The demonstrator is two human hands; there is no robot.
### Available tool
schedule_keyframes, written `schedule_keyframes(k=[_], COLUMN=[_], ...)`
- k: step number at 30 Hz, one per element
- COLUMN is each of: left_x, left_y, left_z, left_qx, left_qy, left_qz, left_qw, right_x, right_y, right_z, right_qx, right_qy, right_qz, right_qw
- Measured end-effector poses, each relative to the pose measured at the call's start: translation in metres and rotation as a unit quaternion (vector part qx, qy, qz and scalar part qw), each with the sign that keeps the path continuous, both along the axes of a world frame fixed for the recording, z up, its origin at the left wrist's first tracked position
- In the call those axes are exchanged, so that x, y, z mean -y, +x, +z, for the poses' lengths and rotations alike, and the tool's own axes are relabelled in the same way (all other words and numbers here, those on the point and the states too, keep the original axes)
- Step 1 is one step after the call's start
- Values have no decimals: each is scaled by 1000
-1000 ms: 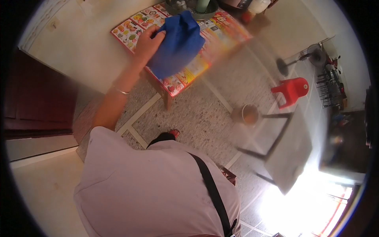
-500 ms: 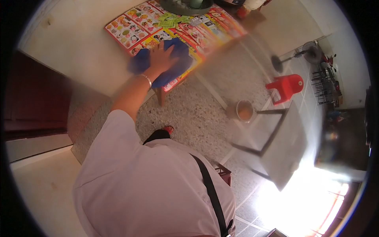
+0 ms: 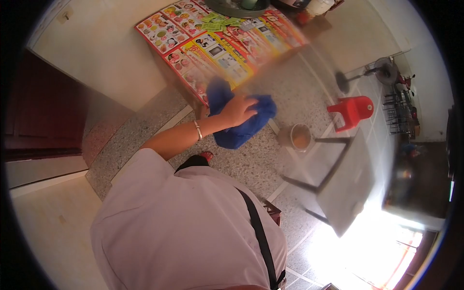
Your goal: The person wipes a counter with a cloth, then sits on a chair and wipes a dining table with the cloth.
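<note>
My left hand (image 3: 237,112) holds a bunched blue cloth (image 3: 244,130), its fingers curled over the fabric. The cloth hangs off the near edge of a table (image 3: 200,63), over the speckled floor, with one end near the table's corner. A bright sheet printed with food and goods pictures covers the tabletop. Green packets (image 3: 215,24) lie toward its far side, beside a dark round tray (image 3: 232,8). A bracelet circles my left wrist. My right hand is out of view.
To the right, a bucket (image 3: 296,138) stands on the floor near a grey table (image 3: 353,186). Behind it are a red plastic stool (image 3: 353,113) and a standing fan (image 3: 384,71). A dark red door (image 3: 43,106) is at the left.
My left hand and the blue cloth have moved right and toward me, from the tabletop to past its near edge. The printed sheet they covered now shows.
</note>
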State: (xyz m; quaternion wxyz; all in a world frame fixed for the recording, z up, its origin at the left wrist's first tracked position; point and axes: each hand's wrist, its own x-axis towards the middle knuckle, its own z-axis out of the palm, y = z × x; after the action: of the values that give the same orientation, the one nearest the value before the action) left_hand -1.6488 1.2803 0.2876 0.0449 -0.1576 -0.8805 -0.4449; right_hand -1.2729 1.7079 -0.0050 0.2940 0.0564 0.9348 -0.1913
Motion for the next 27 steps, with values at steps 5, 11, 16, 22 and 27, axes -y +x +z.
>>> schedule_keyframes(k=[5,11,16,22,27], left_x=[45,119,162,162,166], left_y=[-15,-49,-69,-63,-67], left_z=[76,111,18,-1,-4], left_qx=[-101,-175,-85,-48,-42], left_qy=[124,-16,-253,-263,-258], left_qz=[32,164,155,166,167], left_qw=[987,971,951,949,951], right_x=[2,4,13,24,26], right_y=[-13,-38,-66,-101,-134], right_z=[-2,-2,0,0,-5], right_qx=[8,14,14,13,10], right_qy=[-3,-7,-10,-10,-12], right_qz=[0,5,3,-3,8], right_qw=[1000,1000,1000,1000,1000])
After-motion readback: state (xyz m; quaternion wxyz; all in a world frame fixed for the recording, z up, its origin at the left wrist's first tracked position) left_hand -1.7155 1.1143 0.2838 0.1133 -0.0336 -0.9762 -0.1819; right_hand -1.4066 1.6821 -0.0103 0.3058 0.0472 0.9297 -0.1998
